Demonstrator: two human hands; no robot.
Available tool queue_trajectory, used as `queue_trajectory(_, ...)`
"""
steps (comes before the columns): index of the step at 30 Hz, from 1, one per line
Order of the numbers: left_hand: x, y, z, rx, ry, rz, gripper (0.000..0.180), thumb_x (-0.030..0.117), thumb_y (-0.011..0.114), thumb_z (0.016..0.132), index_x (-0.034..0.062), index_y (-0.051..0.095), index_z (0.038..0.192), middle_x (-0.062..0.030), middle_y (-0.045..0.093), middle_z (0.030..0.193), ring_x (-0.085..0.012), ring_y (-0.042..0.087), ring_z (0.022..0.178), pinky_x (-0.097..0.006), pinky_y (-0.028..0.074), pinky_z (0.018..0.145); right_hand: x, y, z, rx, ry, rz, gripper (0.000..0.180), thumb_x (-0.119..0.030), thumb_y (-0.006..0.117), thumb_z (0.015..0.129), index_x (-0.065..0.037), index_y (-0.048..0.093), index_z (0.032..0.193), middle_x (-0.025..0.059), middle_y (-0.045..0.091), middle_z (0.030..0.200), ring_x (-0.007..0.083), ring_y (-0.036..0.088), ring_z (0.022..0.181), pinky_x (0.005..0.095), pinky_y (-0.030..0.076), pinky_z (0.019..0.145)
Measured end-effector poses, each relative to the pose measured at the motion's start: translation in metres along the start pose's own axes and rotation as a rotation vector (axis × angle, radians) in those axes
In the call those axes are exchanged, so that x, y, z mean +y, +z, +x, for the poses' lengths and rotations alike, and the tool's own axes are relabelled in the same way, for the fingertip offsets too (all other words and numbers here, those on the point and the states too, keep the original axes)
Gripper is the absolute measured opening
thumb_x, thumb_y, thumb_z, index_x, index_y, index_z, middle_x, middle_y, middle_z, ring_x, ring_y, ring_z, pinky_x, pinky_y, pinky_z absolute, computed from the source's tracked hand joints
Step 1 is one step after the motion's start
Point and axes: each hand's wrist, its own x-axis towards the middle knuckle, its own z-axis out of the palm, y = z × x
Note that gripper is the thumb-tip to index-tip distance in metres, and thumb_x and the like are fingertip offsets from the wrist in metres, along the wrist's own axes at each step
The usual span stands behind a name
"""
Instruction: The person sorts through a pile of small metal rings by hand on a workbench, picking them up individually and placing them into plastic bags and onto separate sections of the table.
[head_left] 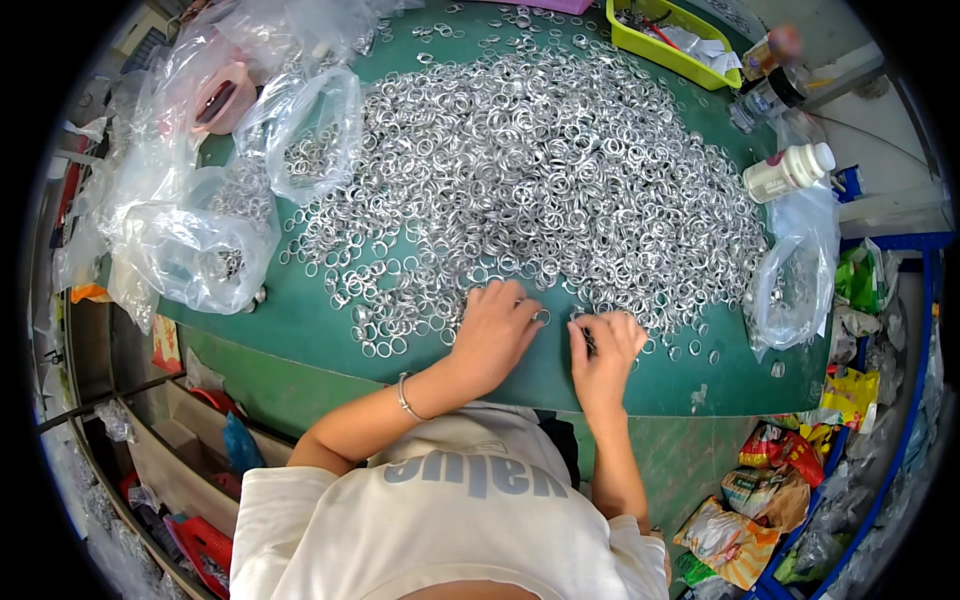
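A broad heap of silver metal rings [520, 150] covers much of the green tabletop [680, 385]. At the heap's near edge my left hand [495, 338] lies palm down, fingers apart and bent, the tips touching loose rings. One ring shows beside its fingertips. A bracelet circles that wrist. To its right, my right hand [607, 355] is curled, thumb against fingers, around a few small rings that are mostly hidden. A strip of bare green surface separates the two hands.
At the left sit clear plastic bags [190, 250] with rings inside and a pink basket [225, 98]. Another bag [795, 290], a white bottle [790, 173], a clear bottle [765, 100] and a yellow-green tray [680, 58] line the right side. Snack packets [730, 540] lie below.
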Motion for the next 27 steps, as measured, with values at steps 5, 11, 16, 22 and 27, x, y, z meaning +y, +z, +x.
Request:
queue_trajectory(5,-0.008,-0.006,0.014,0.084,-0.044,0.105,0.027,0.013,0.069,0.074,0.0080,0.059,0.099,-0.0066,0.049,0.089,-0.0241,0.047,0.086,-0.036,0.032,0.073,-0.002,-0.017,0.007,0.090,0.631,1.690,0.011,-0.013,0.054,0.089,-0.005,0.050,0.083,0.0088,0.053,0.083,0.0139,0.046,0.063,0.0259,0.037,0.051)
queue_trajectory(11,-0.008,0.012,0.027,0.052,-0.047,0.213,0.024,0.015,0.070,0.074,0.0079,0.057,0.093,-0.0054,0.049,0.087,-0.0241,0.048,0.083,-0.037,0.032,0.072,0.003,-0.012,0.015,0.033,0.891,1.606,0.005,-0.010,0.049,0.093,-0.005,0.051,0.091,0.0046,0.049,0.063,0.0100,0.038,0.045,0.0206,0.029,0.041)
queue_trajectory(16,-0.014,-0.011,0.005,0.038,-0.024,-0.131,0.013,0.008,0.063,0.081,0.0035,0.056,0.091,-0.0044,0.053,0.074,-0.0183,0.052,0.068,-0.033,0.039,0.063,0.001,0.009,0.015,-0.061,0.376,0.672,0.010,-0.005,0.061,0.085,-0.004,0.063,0.095,-0.0011,0.043,0.060,0.0081,0.036,0.048,0.0217,0.029,0.044)
queue_trajectory(22,-0.015,-0.034,-0.017,-0.356,-0.535,-1.215,0.013,0.008,0.046,0.094,0.0000,0.056,0.095,-0.0043,0.060,0.072,-0.0054,0.049,0.057,-0.019,0.038,0.050,-0.019,0.021,0.028,-0.122,0.005,-0.109,0.010,-0.015,0.066,0.080,-0.008,0.065,0.087,0.0099,0.056,0.069,0.0292,0.055,0.055,0.0382,0.041,0.049)
queue_trajectory(27,-0.029,-0.048,-0.038,-0.273,-0.707,-1.634,0.021,0.004,0.041,0.082,-0.0013,0.058,0.094,-0.0076,0.060,0.083,-0.0071,0.044,0.064,-0.022,0.033,0.049,-0.012,0.001,0.016,-0.224,0.068,-0.167,0.013,-0.018,0.063,0.082,-0.009,0.063,0.092,0.0092,0.057,0.070,0.0295,0.058,0.058,0.0389,0.044,0.049)
